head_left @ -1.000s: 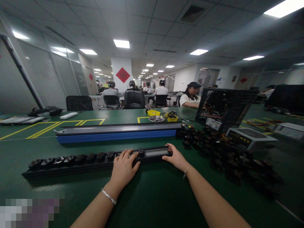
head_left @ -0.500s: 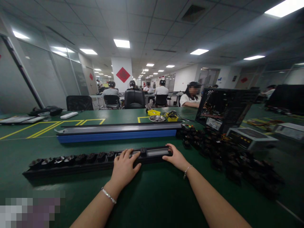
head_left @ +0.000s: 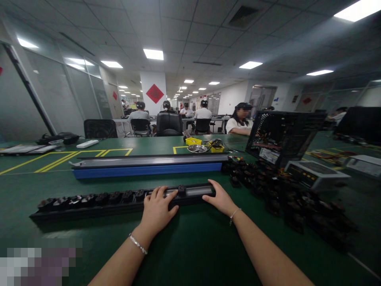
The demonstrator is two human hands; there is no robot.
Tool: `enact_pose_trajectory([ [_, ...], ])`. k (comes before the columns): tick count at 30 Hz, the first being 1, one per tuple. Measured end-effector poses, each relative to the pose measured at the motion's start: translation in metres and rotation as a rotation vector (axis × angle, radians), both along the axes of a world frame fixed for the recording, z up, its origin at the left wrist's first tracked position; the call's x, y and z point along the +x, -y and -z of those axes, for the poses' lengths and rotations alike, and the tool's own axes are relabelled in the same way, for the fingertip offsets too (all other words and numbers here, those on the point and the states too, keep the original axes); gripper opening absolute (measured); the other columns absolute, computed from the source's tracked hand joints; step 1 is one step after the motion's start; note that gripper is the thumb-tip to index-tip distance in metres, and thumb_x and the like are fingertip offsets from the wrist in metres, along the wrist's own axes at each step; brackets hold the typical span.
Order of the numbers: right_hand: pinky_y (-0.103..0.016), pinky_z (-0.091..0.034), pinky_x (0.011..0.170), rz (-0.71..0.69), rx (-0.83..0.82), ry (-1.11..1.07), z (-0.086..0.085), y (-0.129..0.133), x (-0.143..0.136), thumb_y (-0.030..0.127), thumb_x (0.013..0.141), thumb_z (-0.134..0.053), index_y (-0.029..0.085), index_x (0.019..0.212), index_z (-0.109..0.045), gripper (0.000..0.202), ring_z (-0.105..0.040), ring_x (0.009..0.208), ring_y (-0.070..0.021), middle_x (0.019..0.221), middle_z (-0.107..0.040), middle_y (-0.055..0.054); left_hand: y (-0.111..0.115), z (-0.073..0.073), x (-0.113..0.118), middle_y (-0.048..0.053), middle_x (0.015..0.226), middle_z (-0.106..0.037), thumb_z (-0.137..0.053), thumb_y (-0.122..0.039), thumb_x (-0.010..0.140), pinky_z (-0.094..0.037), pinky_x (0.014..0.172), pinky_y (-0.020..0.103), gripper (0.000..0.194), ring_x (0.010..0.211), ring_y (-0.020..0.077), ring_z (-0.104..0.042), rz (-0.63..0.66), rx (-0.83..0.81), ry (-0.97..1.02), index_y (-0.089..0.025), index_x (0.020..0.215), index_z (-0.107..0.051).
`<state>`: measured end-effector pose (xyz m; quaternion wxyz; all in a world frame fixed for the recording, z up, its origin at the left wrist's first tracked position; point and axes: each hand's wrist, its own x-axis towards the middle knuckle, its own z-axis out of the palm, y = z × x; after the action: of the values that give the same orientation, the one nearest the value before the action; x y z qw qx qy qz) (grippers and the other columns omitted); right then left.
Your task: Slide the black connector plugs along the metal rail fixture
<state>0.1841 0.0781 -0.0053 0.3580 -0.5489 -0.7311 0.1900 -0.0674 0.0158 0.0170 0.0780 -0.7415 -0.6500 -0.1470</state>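
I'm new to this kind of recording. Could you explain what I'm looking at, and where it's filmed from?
There is no machine here: you see a person's two bare hands. Every picture comes from one camera worn on the head, looking forward and down.

On the green table lies a long black rail with a row of black pieces along it. The left hand lies over the rail, fingers on top, beside a small black block. The right hand grasps the rail's right end.

Behind the rail is a blue bar; to the right are a heap of black parts and an open computer case.
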Motion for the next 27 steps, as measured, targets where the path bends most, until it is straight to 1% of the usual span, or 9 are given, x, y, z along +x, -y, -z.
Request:
enact_pose_trajectory([
  [3, -0.048, -0.016, 0.106, 0.053, 0.217, 0.181, -0.010, 0.007, -0.013, 0.043, 0.076, -0.054, 0.018, 0.121, -0.049, 0.051, -0.035, 0.124, -0.0259, 0.129, -0.048, -0.009, 0.001, -0.002, 0.001, 0.005, 0.134, -0.040, -0.048, -0.047, 0.076, -0.030, 0.092, 0.050, 0.049, 0.125, 0.0292, -0.030, -0.004, -0.016, 0.000, -0.044, 0.124, -0.042],
  [4, -0.049, -0.014, 0.106, 0.068, 0.270, 0.219, -0.014, 0.010, -0.019, 0.043, 0.078, -0.052, 0.019, 0.119, -0.051, 0.048, -0.035, 0.124, -0.0261, 0.127, -0.050, -0.008, 0.001, -0.003, 0.001, 0.005, 0.134, -0.040, -0.049, -0.047, 0.075, -0.030, 0.092, 0.050, 0.049, 0.125, 0.0294, -0.029, -0.007, -0.025, -0.001, -0.044, 0.124, -0.042],
  [6, -0.046, -0.018, 0.105, 0.061, 0.324, 0.251, -0.017, 0.016, -0.033, 0.041, 0.081, -0.046, 0.019, 0.117, -0.053, 0.042, -0.040, 0.120, -0.0244, 0.123, -0.054, -0.008, 0.001, -0.005, 0.003, 0.005, 0.134, -0.039, -0.050, -0.046, 0.075, -0.029, 0.092, 0.050, 0.051, 0.125, 0.0296, -0.029, -0.016, -0.046, -0.007, -0.045, 0.125, -0.041],
  [9, -0.040, -0.027, 0.101, 0.007, 0.313, 0.252, -0.018, 0.021, -0.055, 0.039, 0.083, -0.045, 0.016, 0.115, -0.055, 0.041, -0.046, 0.113, -0.0227, 0.118, -0.057, -0.009, 0.000, -0.006, 0.005, 0.005, 0.135, -0.039, -0.051, -0.046, 0.073, -0.029, 0.092, 0.051, 0.052, 0.124, 0.0301, -0.029, -0.030, -0.066, -0.019, -0.045, 0.125, -0.041],
  [11, -0.037, -0.029, 0.099, 0.004, 0.271, 0.243, -0.016, 0.023, -0.067, 0.040, 0.082, -0.046, 0.015, 0.115, -0.055, 0.043, -0.049, 0.110, -0.0220, 0.116, -0.058, -0.010, 0.000, -0.006, 0.005, 0.005, 0.134, -0.038, -0.052, -0.046, 0.073, -0.029, 0.092, 0.051, 0.053, 0.124, 0.0302, -0.029, -0.035, -0.070, -0.021, -0.045, 0.125, -0.041],
  [14, -0.038, -0.028, 0.098, 0.050, 0.216, 0.243, -0.016, 0.023, -0.080, 0.042, 0.081, -0.049, 0.016, 0.115, -0.056, 0.044, -0.049, 0.109, -0.0226, 0.113, -0.060, -0.009, -0.001, -0.005, 0.005, 0.006, 0.134, -0.038, -0.053, -0.046, 0.072, -0.029, 0.092, 0.050, 0.053, 0.124, 0.0302, -0.028, -0.037, -0.070, -0.017, -0.045, 0.124, -0.042],
  [20, -0.038, -0.026, 0.096, 0.127, 0.182, 0.204, -0.019, 0.025, -0.096, 0.043, 0.080, -0.051, 0.025, 0.108, -0.060, 0.035, -0.049, 0.108, -0.0212, 0.111, -0.062, -0.004, -0.001, -0.002, 0.006, 0.006, 0.132, -0.040, -0.054, -0.045, 0.071, -0.029, 0.090, 0.050, 0.052, 0.122, 0.0301, -0.030, -0.028, -0.028, -0.016, -0.046, 0.122, -0.044],
  [24, -0.039, -0.025, 0.095, 0.162, 0.186, 0.196, -0.019, 0.026, -0.101, 0.042, 0.080, -0.051, 0.027, 0.103, -0.061, 0.030, -0.049, 0.107, -0.0208, 0.110, -0.062, -0.003, 0.000, -0.001, 0.006, 0.006, 0.133, -0.039, -0.055, -0.045, 0.070, -0.027, 0.092, 0.050, 0.054, 0.123, 0.0307, -0.029, -0.034, -0.024, -0.022, -0.044, 0.123, -0.044],
  [27, -0.038, -0.025, 0.095, 0.165, 0.194, 0.197, -0.018, 0.026, -0.101, 0.041, 0.079, -0.051, 0.026, 0.102, -0.061, 0.029, -0.049, 0.107, -0.0207, 0.109, -0.062, -0.003, 0.001, 0.000, 0.007, 0.007, 0.133, -0.039, -0.056, -0.045, 0.069, -0.026, 0.093, 0.051, 0.056, 0.124, 0.0309, -0.029, -0.024, -0.009, -0.033, -0.044, 0.124, -0.042],
])
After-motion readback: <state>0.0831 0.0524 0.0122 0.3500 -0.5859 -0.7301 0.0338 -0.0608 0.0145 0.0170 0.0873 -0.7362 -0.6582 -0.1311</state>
